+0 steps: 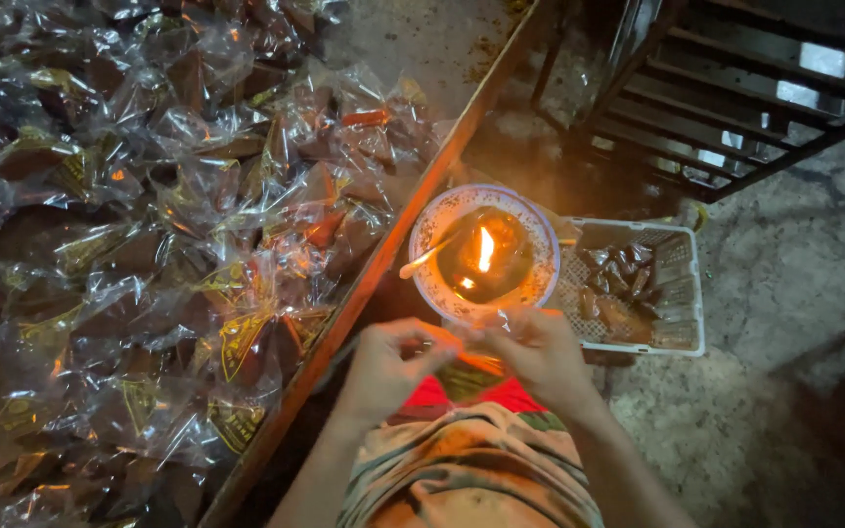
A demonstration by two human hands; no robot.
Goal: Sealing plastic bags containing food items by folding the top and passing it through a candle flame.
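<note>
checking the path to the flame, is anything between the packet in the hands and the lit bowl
Nothing visible. The left hand and right hand pinch the clear packet just below the bowl; the flame burns beyond its near rim.

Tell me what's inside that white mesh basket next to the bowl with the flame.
The white mesh basket holds dark brown wrapped pieces, piled toward its left side. The round patterned bowl overlaps the basket's left edge, so whatever lies beneath that edge is hidden.
</note>
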